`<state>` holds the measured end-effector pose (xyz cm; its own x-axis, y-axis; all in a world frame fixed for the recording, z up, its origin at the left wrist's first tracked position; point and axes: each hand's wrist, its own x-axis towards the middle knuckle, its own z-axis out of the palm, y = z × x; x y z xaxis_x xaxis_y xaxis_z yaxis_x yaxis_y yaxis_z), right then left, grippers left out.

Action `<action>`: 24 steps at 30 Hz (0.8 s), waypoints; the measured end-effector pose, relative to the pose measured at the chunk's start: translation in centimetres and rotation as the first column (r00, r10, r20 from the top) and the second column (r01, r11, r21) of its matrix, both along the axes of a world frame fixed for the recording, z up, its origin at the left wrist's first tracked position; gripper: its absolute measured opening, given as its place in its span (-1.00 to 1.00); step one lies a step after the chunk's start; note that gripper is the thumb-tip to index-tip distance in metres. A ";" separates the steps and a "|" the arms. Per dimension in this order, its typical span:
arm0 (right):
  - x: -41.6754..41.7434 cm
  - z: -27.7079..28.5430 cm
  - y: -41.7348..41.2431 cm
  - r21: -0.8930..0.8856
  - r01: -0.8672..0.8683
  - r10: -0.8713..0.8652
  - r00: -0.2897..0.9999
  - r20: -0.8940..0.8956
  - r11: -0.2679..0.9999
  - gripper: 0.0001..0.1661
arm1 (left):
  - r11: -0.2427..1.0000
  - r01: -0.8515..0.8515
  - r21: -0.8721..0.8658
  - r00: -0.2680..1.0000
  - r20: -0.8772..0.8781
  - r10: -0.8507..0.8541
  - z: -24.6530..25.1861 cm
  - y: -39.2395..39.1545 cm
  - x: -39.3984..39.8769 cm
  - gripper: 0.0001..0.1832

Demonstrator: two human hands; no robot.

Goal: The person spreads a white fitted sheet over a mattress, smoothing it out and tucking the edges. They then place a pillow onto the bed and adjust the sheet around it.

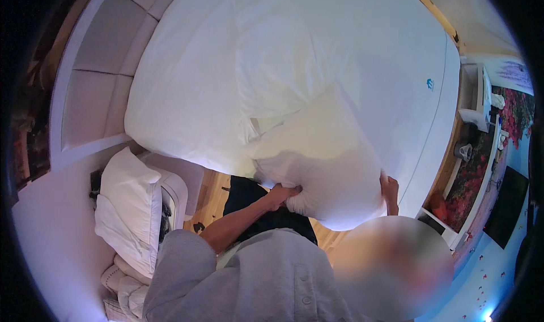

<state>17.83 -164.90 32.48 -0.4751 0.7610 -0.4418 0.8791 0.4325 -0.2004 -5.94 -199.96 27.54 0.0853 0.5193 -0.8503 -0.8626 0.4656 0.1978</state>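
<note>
A plump white pillow (316, 160) stretches between my two hands, its far part resting on the white-sheeted bed (182, 97). My left hand (282, 194) grips its near left edge, thumb on top and the fabric bunched. On the opposite side my right hand (389, 190) has the pillow's right edge pinched in its fingers. Just beyond the pillow, a rumpled white cloth (272, 67), perhaps a pillowcase, lies spread on the sheet. The near part of the pillow overhangs the bed's side, in front of my body.
A padded headboard (110, 46) borders the bed on the left. Another white pillow (127, 207) leans on a bedside cabinet (178, 190), above folded bedding (127, 279). Wooden floor (208, 199) shows by my legs. Opposite are a waste bin (463, 151) and a wall-mounted television (506, 207).
</note>
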 end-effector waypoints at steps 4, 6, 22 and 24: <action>-1.3 -7.1 2.8 -0.141 0.013 0.032 0.948 0.315 0.990 -0.43 | 0.997 0.021 0.068 0.878 -0.479 0.014 -6.9 1.0 -0.3 -0.44; -4.2 -9.4 3.0 0.016 -0.059 0.059 0.998 -0.002 0.998 -0.38 | 0.956 0.275 -0.099 0.855 -0.430 -0.291 -4.1 2.0 -3.7 -0.44; -28.2 -8.7 -4.1 -0.618 0.131 -0.346 0.907 -0.240 0.775 -0.33 | 0.755 0.458 -0.469 -0.484 -0.844 -0.231 -12.2 7.3 -20.6 -0.71; -27.5 -5.1 -6.3 -0.678 0.079 -0.333 0.908 -0.253 0.731 -0.46 | 0.659 0.500 -0.561 -0.502 -0.808 -0.307 -12.9 8.6 -20.4 -0.74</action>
<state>-9.62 -171.19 27.38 -0.5527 0.4511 -0.7007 0.7505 -0.0962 -0.6539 -26.30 -191.39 14.61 -0.3828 0.8997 -0.2096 0.8056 0.4362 0.4009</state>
